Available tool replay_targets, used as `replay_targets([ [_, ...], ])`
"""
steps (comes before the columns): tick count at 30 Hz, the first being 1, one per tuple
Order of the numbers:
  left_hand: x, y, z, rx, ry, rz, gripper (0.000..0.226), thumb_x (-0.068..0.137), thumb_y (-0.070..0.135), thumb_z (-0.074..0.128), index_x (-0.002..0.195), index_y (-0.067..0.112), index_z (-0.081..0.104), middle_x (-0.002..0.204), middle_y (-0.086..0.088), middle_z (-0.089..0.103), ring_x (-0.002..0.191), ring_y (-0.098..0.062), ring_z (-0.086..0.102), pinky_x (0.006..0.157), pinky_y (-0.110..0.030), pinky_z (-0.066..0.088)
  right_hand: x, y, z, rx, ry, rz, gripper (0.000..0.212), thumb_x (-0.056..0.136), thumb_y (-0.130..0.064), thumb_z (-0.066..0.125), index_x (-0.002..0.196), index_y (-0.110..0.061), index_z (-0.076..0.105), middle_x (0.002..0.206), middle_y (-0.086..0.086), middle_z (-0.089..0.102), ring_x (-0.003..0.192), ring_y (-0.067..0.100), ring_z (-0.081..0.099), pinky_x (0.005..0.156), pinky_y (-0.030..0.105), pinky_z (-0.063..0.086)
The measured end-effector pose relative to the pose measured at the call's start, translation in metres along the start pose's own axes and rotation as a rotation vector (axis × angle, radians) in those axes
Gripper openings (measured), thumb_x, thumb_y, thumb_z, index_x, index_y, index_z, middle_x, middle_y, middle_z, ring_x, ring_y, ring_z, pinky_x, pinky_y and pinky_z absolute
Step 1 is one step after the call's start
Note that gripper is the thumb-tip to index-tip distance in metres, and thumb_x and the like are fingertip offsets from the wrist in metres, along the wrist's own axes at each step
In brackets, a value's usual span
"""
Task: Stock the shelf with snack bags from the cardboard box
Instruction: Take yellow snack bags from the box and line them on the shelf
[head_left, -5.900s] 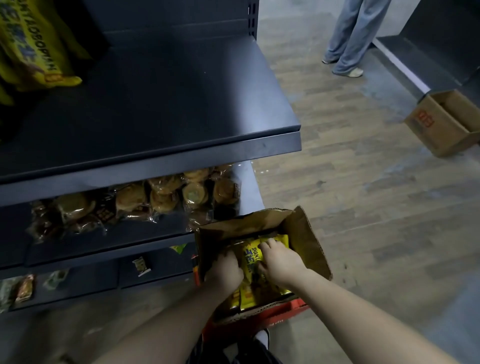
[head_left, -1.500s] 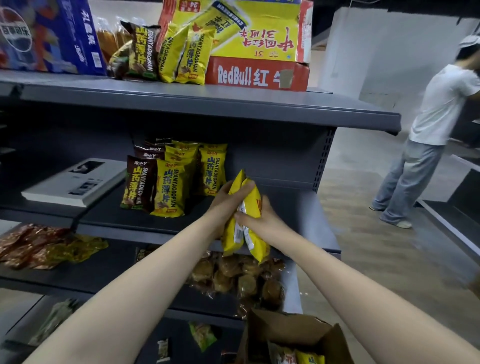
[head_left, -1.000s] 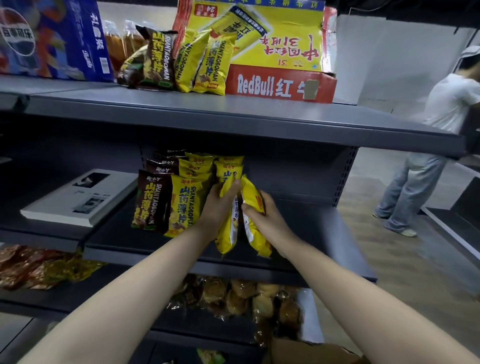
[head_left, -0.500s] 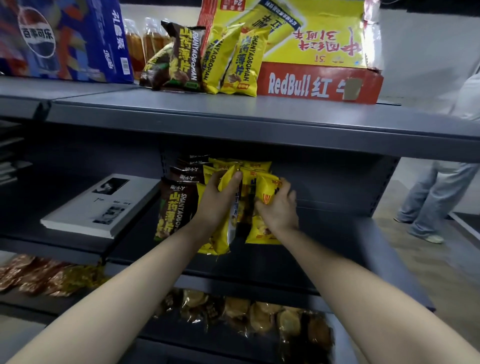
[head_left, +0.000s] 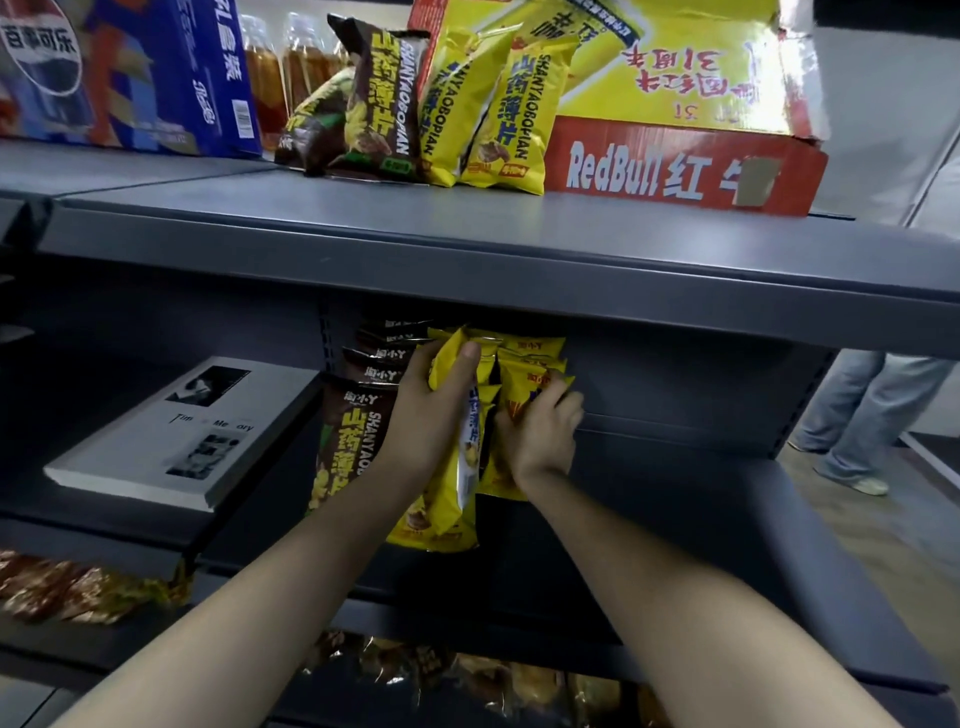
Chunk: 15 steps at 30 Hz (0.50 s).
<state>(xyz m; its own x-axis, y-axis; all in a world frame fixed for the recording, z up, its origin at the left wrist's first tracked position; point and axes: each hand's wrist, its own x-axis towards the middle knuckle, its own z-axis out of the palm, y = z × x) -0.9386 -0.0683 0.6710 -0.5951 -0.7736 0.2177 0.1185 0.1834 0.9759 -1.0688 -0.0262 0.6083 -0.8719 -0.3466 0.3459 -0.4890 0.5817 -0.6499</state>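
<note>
My left hand (head_left: 428, 415) grips a yellow snack bag (head_left: 457, 467) upright over the middle shelf (head_left: 675, 519), thumb on its top edge. My right hand (head_left: 543, 434) holds a second yellow bag (head_left: 530, 371) pushed back against the row of yellow bags behind it. Brown snack bags (head_left: 345, 441) stand in a row just left of my left hand. The cardboard box is out of view.
The top shelf (head_left: 467, 244) carries brown and yellow snack bags (head_left: 441, 104), a RedBull carton (head_left: 675, 161) and a blue Pepsi case (head_left: 130, 78). A white book (head_left: 171, 436) lies on the left shelf. Pastry packs (head_left: 467, 675) fill the shelf below. A person's legs (head_left: 867, 415) stand at right.
Both hands lifted the yellow bags from the box up to the middle shelf and pushed them in. The right hand's bag now sits deeper, against the yellow row.
</note>
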Motion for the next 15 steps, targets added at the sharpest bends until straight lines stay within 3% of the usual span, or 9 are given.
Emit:
replay_targets([
  [3, 0.005, 0.000, 0.003, 0.005, 0.008, -0.004, 0.042, 0.088, 0.052, 0.052, 0.125, 0.038, 0.038, 0.089, 0.035, 0.045, 0.071, 0.025, 0.048, 0.055, 0.002, 0.038, 0.000, 0.001, 0.010, -0.050, -0.039, 0.018, 0.083, 0.081, -0.047, 0.064, 0.143, -0.016, 0.018, 0.131, 0.013, 0.028, 0.122, 0.032, 0.032, 0.089, 0.048, 0.044],
  [7, 0.008, -0.003, 0.006, -0.028, 0.012, -0.003, 0.062, 0.085, 0.057, 0.052, 0.139, 0.030, 0.038, 0.094, 0.034, 0.045, 0.084, 0.015, 0.048, 0.067, -0.005, 0.034, -0.002, 0.006, 0.010, -0.065, -0.095, 0.004, 0.092, 0.081, -0.062, 0.054, 0.149, -0.025, 0.005, 0.149, 0.014, 0.013, 0.130, 0.032, 0.025, 0.096, 0.051, 0.038],
  [10, 0.009, -0.004, 0.005, -0.064, -0.026, -0.011, 0.080, 0.074, 0.066, 0.052, 0.142, 0.028, 0.035, 0.113, 0.021, 0.053, 0.101, 0.000, 0.053, 0.080, -0.016, 0.040, -0.005, 0.024, -0.010, -0.227, -0.087, -0.286, 0.090, 0.082, -0.072, 0.041, 0.150, -0.031, -0.002, 0.157, 0.007, -0.004, 0.141, 0.031, 0.010, 0.105, 0.058, 0.027],
  [13, 0.012, -0.004, 0.005, -0.094, -0.064, -0.009, 0.082, 0.068, 0.069, 0.052, 0.138, 0.028, 0.041, 0.128, 0.009, 0.055, 0.105, -0.005, 0.059, 0.089, -0.025, 0.046, 0.001, 0.049, -0.033, -0.508, -0.154, -0.659, 0.100, 0.078, -0.073, 0.048, 0.151, -0.032, -0.007, 0.158, 0.006, -0.016, 0.147, 0.028, -0.006, 0.112, 0.063, 0.012],
  [15, 0.013, -0.004, 0.006, -0.114, -0.083, -0.019, 0.082, 0.069, 0.069, 0.052, 0.139, 0.027, 0.041, 0.131, 0.003, 0.057, 0.115, -0.017, 0.058, 0.101, -0.040, 0.045, 0.007, 0.058, -0.040, -0.623, -0.211, -0.772, 0.107, 0.075, -0.076, 0.050, 0.151, -0.031, -0.010, 0.159, 0.008, -0.016, 0.147, 0.028, -0.011, 0.113, 0.065, 0.010],
])
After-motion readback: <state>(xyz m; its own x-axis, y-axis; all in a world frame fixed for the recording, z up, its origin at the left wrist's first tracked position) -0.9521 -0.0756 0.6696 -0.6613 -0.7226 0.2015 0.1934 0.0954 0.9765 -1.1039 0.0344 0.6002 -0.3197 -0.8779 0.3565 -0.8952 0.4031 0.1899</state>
